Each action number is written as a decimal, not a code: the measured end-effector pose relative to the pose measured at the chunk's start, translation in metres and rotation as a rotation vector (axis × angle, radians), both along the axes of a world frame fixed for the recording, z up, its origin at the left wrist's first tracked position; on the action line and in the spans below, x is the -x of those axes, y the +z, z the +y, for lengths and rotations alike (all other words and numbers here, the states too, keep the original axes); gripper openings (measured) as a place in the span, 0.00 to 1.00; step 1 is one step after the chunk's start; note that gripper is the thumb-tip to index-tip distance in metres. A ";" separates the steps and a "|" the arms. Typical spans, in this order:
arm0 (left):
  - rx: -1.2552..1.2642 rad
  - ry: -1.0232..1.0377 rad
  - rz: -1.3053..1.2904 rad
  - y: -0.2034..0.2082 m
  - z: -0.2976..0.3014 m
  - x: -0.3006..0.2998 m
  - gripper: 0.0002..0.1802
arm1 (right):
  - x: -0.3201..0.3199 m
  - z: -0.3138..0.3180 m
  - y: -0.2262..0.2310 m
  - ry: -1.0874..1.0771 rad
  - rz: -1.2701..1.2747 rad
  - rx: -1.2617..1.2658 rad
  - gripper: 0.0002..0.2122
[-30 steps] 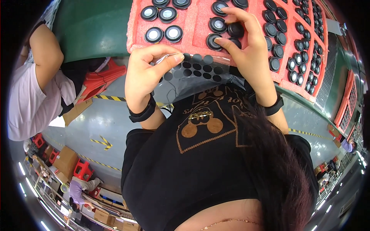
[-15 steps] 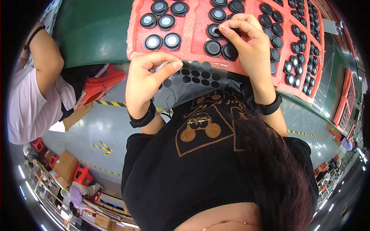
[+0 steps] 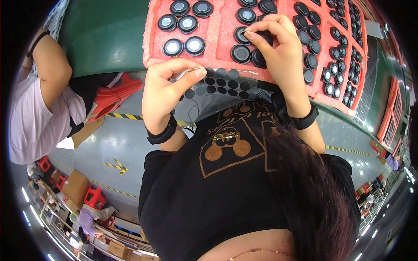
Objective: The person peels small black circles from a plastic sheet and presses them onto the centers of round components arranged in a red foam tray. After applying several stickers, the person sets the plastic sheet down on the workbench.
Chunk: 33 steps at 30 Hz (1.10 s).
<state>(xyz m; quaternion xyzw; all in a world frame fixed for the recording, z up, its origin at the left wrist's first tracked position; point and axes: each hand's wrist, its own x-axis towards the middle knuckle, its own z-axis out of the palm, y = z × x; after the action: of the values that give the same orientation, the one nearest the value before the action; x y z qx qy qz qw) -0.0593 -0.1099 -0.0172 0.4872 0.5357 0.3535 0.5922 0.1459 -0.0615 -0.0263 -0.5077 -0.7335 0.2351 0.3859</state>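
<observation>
Shifted upward, right hand (image 3: 278, 48) pinching a black disc (image 3: 264, 38) over red foam tray (image 3: 217, 43), left hand (image 3: 167, 89) clamped on tweezers (image 3: 188, 73); risks seating crooked if pressed off-centre.

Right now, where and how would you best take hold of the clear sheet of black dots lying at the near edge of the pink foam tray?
Probably by its free near-left corner, pinched from the person's side. The clear sheet hangs past the pink foam tray there, so thumb and finger get above and below it. The left hand is already at that corner; the right hand is on a black round part.
</observation>
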 end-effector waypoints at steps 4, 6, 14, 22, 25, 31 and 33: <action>0.003 -0.004 -0.010 0.000 0.000 -0.001 0.05 | 0.011 -0.004 0.009 -0.158 -0.020 -0.022 0.07; -0.004 -0.013 0.003 0.000 0.000 0.001 0.05 | 0.008 -0.003 0.007 -0.120 0.024 -0.048 0.08; -0.004 0.043 -0.002 0.004 -0.003 -0.003 0.05 | 0.004 -0.027 0.022 0.273 0.164 0.109 0.08; -0.135 0.046 0.063 0.017 -0.006 -0.009 0.04 | 0.000 -0.032 0.029 0.260 0.131 0.108 0.06; -0.096 0.077 -0.037 0.015 -0.004 -0.012 0.04 | -0.004 -0.032 0.029 0.250 0.145 -0.005 0.05; -0.069 0.089 -0.178 0.014 -0.002 -0.015 0.04 | -0.014 -0.025 0.034 0.455 0.116 -0.257 0.07; -0.075 0.078 -0.089 0.017 -0.002 -0.017 0.04 | -0.012 -0.025 0.035 0.456 0.185 -0.261 0.08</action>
<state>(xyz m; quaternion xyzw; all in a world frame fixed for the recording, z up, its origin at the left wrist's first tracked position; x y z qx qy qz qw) -0.0420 -0.1116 -0.0005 0.4716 0.5139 0.4176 0.5824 0.1578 -0.0866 0.0087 -0.2518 -0.8146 0.2647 0.4505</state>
